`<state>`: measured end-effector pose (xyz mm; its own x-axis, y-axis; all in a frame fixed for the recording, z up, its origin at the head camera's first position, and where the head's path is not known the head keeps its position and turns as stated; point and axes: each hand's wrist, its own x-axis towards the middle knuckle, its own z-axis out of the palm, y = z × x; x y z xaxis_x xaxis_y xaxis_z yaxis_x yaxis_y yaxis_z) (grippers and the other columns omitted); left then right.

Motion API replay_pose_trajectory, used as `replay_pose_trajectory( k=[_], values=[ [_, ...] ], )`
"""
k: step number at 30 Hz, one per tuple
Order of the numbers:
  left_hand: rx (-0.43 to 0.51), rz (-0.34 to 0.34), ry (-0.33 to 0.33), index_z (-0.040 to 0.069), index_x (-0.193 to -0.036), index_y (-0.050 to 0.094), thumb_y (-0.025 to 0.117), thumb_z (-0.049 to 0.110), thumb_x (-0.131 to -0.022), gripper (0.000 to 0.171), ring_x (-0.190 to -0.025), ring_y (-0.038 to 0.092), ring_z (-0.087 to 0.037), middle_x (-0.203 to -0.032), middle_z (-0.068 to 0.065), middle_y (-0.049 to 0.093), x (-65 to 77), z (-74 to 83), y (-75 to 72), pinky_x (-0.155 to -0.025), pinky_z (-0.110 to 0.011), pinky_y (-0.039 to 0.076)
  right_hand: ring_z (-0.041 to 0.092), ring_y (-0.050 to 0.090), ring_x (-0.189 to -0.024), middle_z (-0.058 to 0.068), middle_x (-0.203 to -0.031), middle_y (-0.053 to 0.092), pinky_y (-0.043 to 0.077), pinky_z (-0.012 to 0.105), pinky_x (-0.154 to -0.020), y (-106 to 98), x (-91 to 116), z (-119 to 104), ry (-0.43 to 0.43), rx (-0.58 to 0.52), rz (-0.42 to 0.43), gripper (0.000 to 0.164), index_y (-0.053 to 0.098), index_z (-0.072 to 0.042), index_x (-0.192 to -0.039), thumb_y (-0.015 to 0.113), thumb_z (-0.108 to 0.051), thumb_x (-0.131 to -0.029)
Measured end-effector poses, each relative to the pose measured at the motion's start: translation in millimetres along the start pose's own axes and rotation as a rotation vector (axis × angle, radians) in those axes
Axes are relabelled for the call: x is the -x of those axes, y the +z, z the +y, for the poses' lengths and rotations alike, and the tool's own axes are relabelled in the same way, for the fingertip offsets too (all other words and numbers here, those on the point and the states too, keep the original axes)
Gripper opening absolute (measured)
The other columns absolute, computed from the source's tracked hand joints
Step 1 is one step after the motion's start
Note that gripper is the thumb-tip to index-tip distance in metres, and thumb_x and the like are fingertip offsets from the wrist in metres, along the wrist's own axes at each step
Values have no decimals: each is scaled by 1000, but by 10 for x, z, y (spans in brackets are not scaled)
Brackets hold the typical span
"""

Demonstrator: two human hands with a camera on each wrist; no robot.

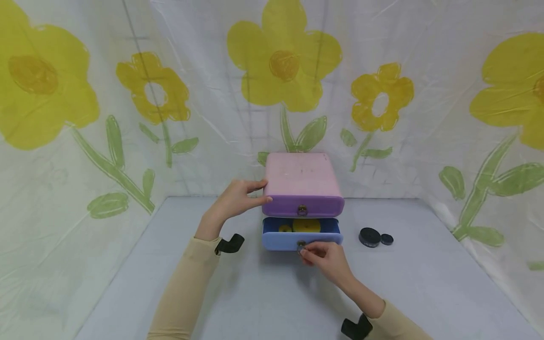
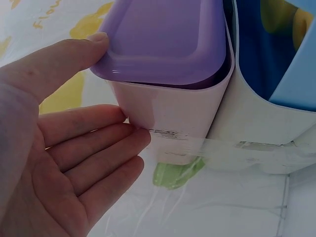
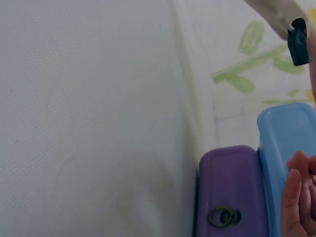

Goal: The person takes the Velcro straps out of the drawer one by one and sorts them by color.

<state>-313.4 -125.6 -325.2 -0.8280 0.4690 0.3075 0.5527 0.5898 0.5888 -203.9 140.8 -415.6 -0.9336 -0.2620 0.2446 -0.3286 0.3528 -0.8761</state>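
A stacked drawer unit with a pink top case (image 1: 299, 174) stands on the table. My left hand (image 1: 238, 203) rests on its left front corner, the thumb at the purple top drawer (image 2: 163, 39) and straight fingers against the pink side. Below, the blue drawer (image 1: 278, 242) is pulled partway out. Inside lie a large yellow disc (image 1: 307, 225) and a smaller yellow round piece (image 1: 285, 228). My right hand (image 1: 330, 263) pinches the ring pull (image 1: 300, 245) on the blue front. The right wrist view shows another purple drawer (image 3: 229, 187) beneath it, closed.
Two black round pieces, a larger one (image 1: 369, 237) and a smaller one (image 1: 387, 239), lie on the table (image 1: 408, 283) to the unit's right. A flower-printed sheet (image 1: 204, 94) hangs behind and along both sides.
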Motion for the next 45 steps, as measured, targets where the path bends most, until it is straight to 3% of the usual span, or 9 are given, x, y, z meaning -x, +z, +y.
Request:
replay_pose_trajectory(
  k=[7,11,23,30,45],
  values=[
    [7,0,3,7,-133,54,72,43,-82,65,-122,55,-25,-132,-10,57,13,14,-5,-101,-41,46,11,66,-66,11,-80,72,57,22,-64,35,-50,294,2,-20,0,14,73,-1,-91,67,-14,-89],
    [10,-5,-3,7,-134,54,71,44,-82,66,-123,54,-25,-133,-9,57,7,7,-2,-102,-41,45,11,67,-67,10,-81,72,58,25,-65,47,-53,350,21,-62,-10,19,73,-3,-90,69,-22,-88],
    [25,-11,-13,8,-134,54,72,43,-82,65,-123,54,-24,-133,-9,57,11,23,-14,-102,-40,45,12,70,-69,15,-84,72,59,27,-64,37,8,330,4,-107,-33,21,72,2,-93,67,-18,-89],
    [25,-11,-15,8,-134,54,72,43,-82,65,-123,54,-25,-133,-9,57,18,33,-19,-101,-41,46,13,70,-69,14,-85,73,59,27,-64,35,77,270,64,-119,-54,23,72,2,-94,68,-20,-88],
    [20,-10,-20,8,-134,54,72,42,-82,64,-123,54,-24,-133,-9,57,11,18,-16,-102,-41,46,12,68,-66,11,-81,73,58,27,-62,36,172,265,84,-99,-79,21,73,0,-93,69,-20,-87]
  ],
)
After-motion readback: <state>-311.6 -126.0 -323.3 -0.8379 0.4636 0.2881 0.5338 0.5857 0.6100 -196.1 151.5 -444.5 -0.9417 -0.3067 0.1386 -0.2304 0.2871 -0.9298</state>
